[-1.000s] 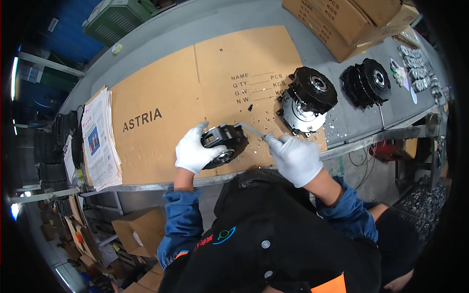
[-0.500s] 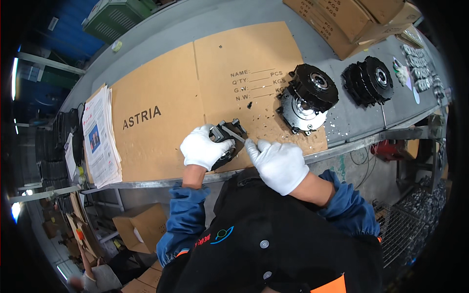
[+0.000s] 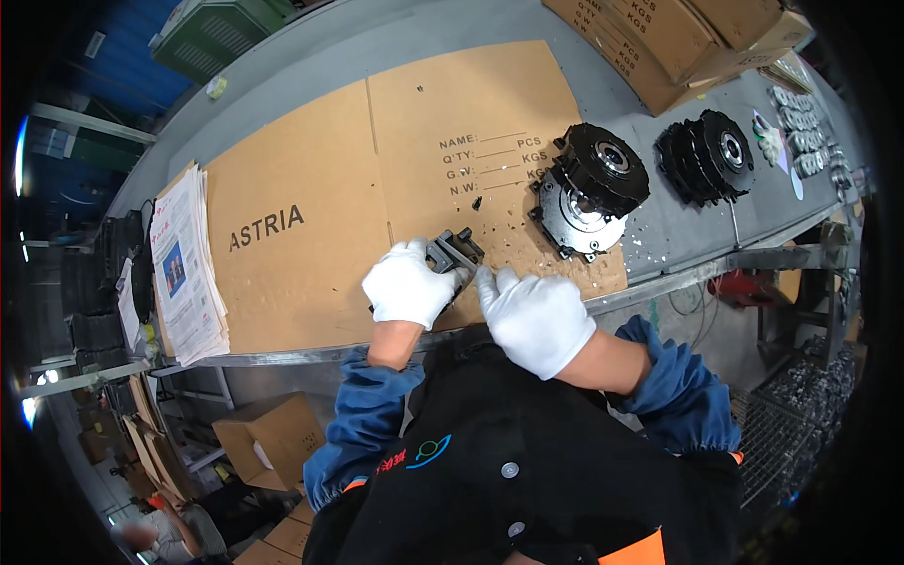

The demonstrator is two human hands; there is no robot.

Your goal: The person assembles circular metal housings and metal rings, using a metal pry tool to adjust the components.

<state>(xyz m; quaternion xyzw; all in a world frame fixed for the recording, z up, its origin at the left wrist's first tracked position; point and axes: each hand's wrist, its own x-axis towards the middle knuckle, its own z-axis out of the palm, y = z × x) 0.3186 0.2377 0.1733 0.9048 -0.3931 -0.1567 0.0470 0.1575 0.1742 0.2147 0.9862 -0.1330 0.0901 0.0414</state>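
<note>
My left hand (image 3: 411,285), in a white glove, is closed round a dark, blocky cast part (image 3: 439,252) just above the cardboard near the table's front edge. Its palm hides much of the part. My right hand (image 3: 537,322), gloved too, is closed with the forefinger stretched toward the part. From its fingertips a narrow grey metal tool (image 3: 462,260), thin like a file or blade, lies against the part; its grip end is hidden. To the right, a round black part (image 3: 605,162) rests on a silver round housing (image 3: 576,218).
Dark chips and pale shavings lie on the cardboard sheet (image 3: 311,273). Farther right stand stacked black round parts (image 3: 706,158) and rows of small silver parts (image 3: 806,132). Newspapers (image 3: 184,273) lie at left; cartons (image 3: 659,47) stand at the back right. Another person (image 3: 184,532) is at lower left.
My left hand and the dark part have shifted slightly right, toward my right hand, and the part is turned a little. The right hand has barely moved. The other person has shifted position.
</note>
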